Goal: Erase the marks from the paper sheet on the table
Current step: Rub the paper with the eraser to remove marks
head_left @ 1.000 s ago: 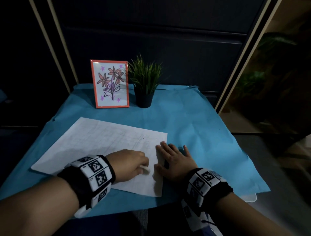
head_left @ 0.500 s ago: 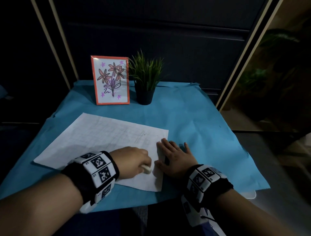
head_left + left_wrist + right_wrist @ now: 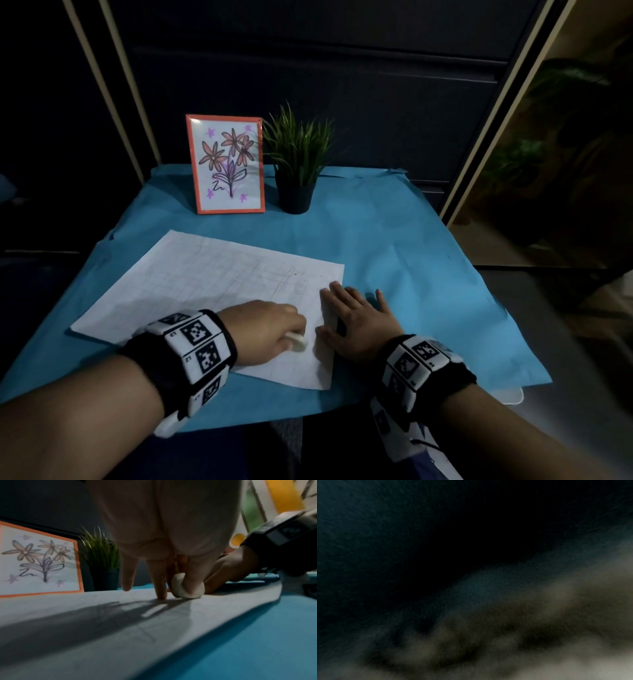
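A white squared paper sheet [image 3: 219,284] with faint pencil marks lies on the blue table cover [image 3: 404,274]. My left hand [image 3: 270,329] pinches a small white eraser [image 3: 298,342] and presses it on the sheet near its right side. In the left wrist view the eraser [image 3: 181,586] sits under the thumb, touching the sheet [image 3: 96,628]. My right hand [image 3: 356,318] lies flat, fingers spread, over the sheet's right edge, holding it down. The right wrist view is dark and blurred.
An orange-framed flower drawing [image 3: 227,164] and a small potted plant [image 3: 296,161] stand at the back of the table. Dark panels rise behind them. The blue cover ends just before my forearms.
My left hand has drawn the eraser back toward me and slightly right across the sheet. The right hand has stayed flat on the edge.
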Available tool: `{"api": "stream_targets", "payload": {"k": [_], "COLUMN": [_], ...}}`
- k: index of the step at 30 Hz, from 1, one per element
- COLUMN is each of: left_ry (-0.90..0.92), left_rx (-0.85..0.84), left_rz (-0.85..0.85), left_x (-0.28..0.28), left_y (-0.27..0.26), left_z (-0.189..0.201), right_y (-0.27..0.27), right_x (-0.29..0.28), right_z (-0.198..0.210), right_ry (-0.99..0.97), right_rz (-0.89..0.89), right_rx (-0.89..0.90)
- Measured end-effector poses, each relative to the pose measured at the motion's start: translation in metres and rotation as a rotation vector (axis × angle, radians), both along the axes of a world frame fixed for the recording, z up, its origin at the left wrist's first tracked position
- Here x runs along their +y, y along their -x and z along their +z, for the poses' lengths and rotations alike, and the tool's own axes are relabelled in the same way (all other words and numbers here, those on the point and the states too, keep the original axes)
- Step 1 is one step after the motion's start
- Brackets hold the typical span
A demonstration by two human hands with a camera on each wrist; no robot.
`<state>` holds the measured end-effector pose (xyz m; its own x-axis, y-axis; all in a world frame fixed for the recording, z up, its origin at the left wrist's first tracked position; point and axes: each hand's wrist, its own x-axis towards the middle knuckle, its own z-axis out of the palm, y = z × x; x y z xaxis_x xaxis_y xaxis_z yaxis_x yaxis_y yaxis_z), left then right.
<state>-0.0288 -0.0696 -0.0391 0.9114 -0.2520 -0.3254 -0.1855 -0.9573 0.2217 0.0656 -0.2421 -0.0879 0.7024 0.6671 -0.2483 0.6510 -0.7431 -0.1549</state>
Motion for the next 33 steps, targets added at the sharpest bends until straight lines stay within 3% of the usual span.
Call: {"api": "stream_targets", "payload": {"k": [2,7,13,17,23,28,33], "left_ry": [0.004,-0.028,-0.025,-0.029,-0.015,-0.005,-0.011], "left_rx": [-0.04,0.04,-0.056,0.055,-0.091,-0.015,-0.068], "left_rz": [0.031,-0.06,-0.027,-0.101,0.003,-0.067,-0.002], "left_x": [0.0,-0.003,-0.001,-0.003,-0.001,0.001,-0.001], "left_y": [-0.002,0.002,0.002,0.012,0.012,0.019,0.017], "left_z": [-0.002,-0.001,-0.009,-0.005,-0.009,-0.01,-0.009], "right_y": [-0.001,0.001,0.0,0.001,0.001,0.004,0.002], "right_x": [0.0,0.0,0.001,0.001,0.002,0.002,0.002], "right_z": [-0.001,-0.001,0.002,0.0,0.001,0.002,0.004], "right_ry": [0.01,0.011,0.011,0.02,0.037,0.042,0.035], "right_rz": [0.003,-0.002,-0.014,-0.008,-0.015,-0.012,-0.019], "right_rx": [-0.001,-0.002,-0.004,-0.012,-0.016,-0.016,-0.013]}}
